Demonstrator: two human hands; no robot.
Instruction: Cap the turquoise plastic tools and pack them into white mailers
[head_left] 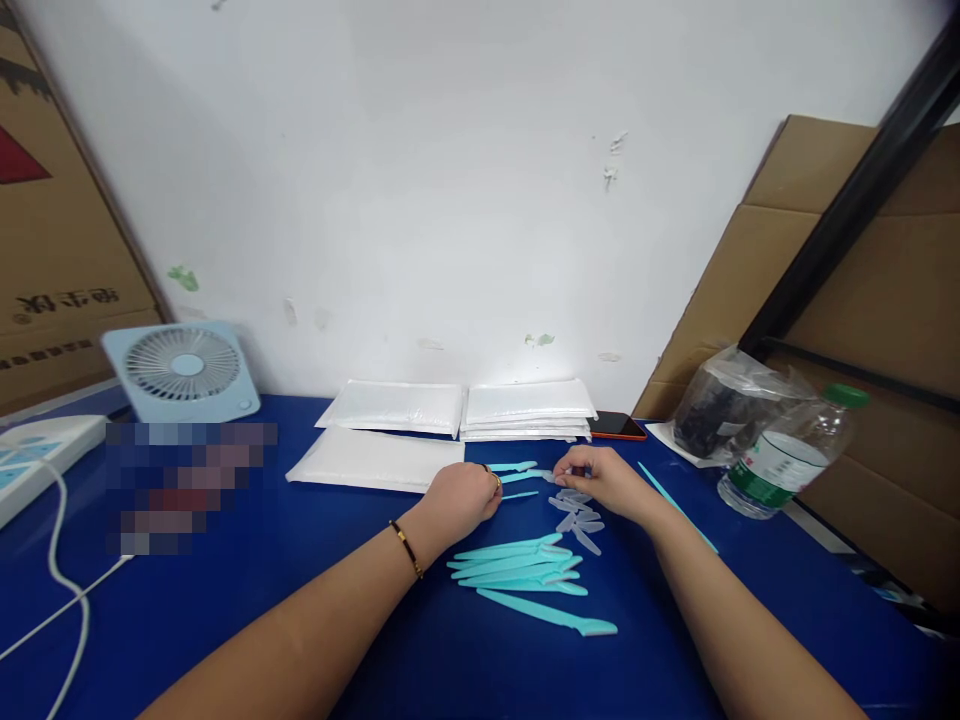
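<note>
My left hand [466, 500], with a ring and a bracelet at its wrist, is closed round the handle end of a turquoise razor [517, 478] whose tip points right. My right hand [592, 475] pinches a small clear cap [553, 476] at that razor's tip. Other turquoise razors lie just above and below my left fingers. Several clear caps [576, 515] lie loosely under my right hand. Nearer to me is a pile of turquoise razors [517, 565], with a single razor [551, 612] below it. Another thin turquoise razor [677, 507] lies right of my right wrist.
White padded packets [390, 408] and a stack of packets [525, 402] lie by the wall, beside a phone [619, 427]. A blue fan [186, 368] and power strip [49, 455] stand left; a bottle [780, 465] and a bagged dark container [712, 405] stand right.
</note>
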